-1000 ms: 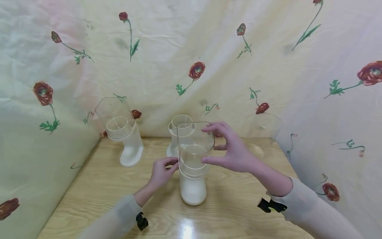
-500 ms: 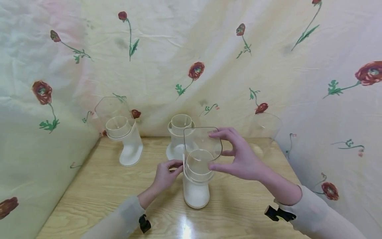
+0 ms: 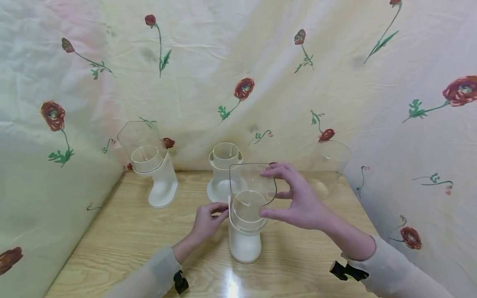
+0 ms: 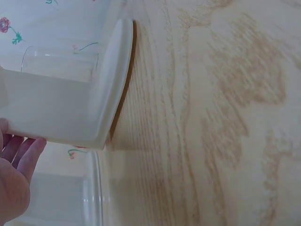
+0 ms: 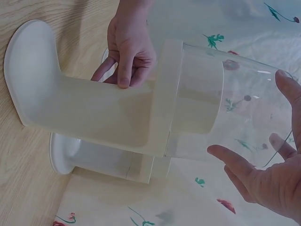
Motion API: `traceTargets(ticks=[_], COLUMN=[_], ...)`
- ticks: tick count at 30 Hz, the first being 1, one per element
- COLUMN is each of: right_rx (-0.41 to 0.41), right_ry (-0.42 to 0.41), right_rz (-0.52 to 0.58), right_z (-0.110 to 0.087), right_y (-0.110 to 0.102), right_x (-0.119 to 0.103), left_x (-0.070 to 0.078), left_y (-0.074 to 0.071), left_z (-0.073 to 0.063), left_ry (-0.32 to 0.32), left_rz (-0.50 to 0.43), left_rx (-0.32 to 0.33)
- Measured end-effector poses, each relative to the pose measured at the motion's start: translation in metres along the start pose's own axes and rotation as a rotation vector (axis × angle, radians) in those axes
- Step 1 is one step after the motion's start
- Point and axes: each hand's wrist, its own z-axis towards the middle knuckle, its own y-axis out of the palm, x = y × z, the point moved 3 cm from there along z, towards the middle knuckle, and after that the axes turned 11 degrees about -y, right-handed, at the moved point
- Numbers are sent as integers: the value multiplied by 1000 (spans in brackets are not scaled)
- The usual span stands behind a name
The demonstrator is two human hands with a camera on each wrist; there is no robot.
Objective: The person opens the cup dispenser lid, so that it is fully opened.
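Note:
In the middle of the head view stands a white stand (image 3: 245, 246) with a clear, rounded-square container (image 3: 242, 180) upright on its ring. My right hand (image 3: 299, 203) grips the container from the right, thumb on its near side and fingers round its upper rim. My left hand (image 3: 208, 219) holds the stand's left edge; in the left wrist view its fingertips (image 4: 37, 146) lie along that edge. The right wrist view shows the container (image 5: 254, 106) seated around a short inner collar on the stand (image 5: 99, 108). The stand's foot rests on the table.
Behind, a second white stand (image 3: 222, 171) has an open collar on top. A third stand (image 3: 164, 190) at the back left carries a clear container (image 3: 130, 134). Another clear container (image 3: 331, 165) stands at the back right. Flowered cloth walls (image 3: 193, 95) surround the wooden table (image 3: 149, 248).
The held stand and container have shifted right and slightly toward me, both hands moving along with them. Over the last half second they have moved only a little. The other stands stay put.

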Motion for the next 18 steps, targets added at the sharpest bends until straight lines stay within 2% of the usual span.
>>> traceTargets(ticks=[13,18], right_rx=[-3,-3], right_ry=[2,7], right_rz=[-27,-43], right_z=[-1,1], right_y=[3,4], right_x=[3,3], left_x=[-8,-11], left_y=[2,0], left_z=[2,6], left_ry=[-41,-85], left_rz=[-25,-15], left_rx=[-32,-57])
